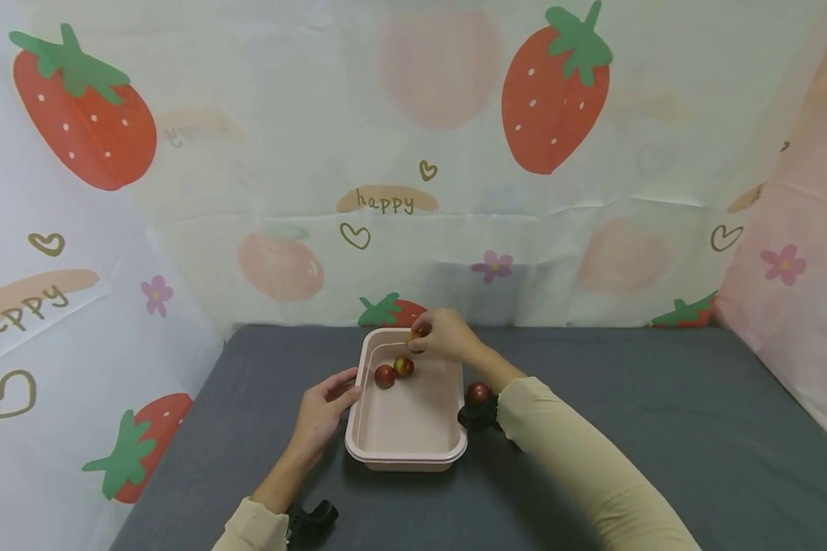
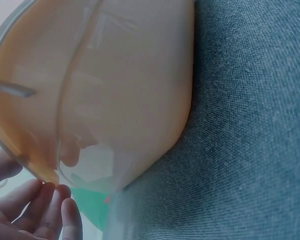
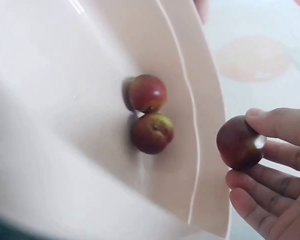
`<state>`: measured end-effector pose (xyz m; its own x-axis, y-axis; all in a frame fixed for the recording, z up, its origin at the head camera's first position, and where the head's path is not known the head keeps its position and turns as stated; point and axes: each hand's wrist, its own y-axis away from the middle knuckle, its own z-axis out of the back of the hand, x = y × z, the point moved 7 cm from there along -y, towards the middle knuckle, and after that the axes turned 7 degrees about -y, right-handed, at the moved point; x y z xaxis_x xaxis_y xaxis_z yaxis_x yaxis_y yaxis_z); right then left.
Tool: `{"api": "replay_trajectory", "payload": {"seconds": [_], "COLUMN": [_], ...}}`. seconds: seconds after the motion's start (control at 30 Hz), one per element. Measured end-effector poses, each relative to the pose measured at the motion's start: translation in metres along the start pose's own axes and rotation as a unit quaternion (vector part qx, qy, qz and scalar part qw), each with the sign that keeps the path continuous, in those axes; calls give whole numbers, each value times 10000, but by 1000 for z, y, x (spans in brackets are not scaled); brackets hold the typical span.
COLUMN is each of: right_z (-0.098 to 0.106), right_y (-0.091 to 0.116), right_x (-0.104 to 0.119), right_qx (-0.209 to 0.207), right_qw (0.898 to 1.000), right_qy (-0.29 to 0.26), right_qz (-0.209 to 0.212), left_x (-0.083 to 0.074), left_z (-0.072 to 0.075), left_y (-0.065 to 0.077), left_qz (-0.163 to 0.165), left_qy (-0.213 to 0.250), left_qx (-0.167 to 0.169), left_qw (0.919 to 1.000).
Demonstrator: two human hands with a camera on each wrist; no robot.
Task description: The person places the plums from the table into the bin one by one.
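A pale pink rectangular box stands on the dark cloth. My left hand rests its fingertips against the box's left rim; in the left wrist view its fingers are loosely bent beside the wall. Over the far right corner, my right hand pinches a small round dark-red fruit between thumb and fingers, close to the rim in the right wrist view. Inside, toward the far left, lie a red fruit and a red-and-yellow fruit, side by side and touching.
Another red fruit lies on the cloth right of the box, beside the right wrist's black camera strap. The grey cloth covers the table up to a printed strawberry backdrop behind it.
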<state>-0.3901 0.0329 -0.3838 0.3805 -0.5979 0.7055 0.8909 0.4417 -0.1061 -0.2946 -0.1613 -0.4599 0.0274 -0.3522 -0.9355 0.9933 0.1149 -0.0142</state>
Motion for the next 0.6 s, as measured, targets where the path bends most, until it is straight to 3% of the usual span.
{"api": "replay_trajectory", "payload": {"seconds": [0.3, 0.6], "right_z": [-14, -23], "right_y": [-7, -10], "right_x": [4, -3], "right_qx": [152, 281], "right_qw": [9989, 9918], "right_qy": [397, 1070], "right_qz": [-174, -648], "left_x": [0, 1], "left_z": [-2, -2], "left_y": [-1, -2], "left_qz": [-4, 22], "left_qy": [14, 21], "left_qx": [0, -14], "left_qw": [10000, 10000]}}
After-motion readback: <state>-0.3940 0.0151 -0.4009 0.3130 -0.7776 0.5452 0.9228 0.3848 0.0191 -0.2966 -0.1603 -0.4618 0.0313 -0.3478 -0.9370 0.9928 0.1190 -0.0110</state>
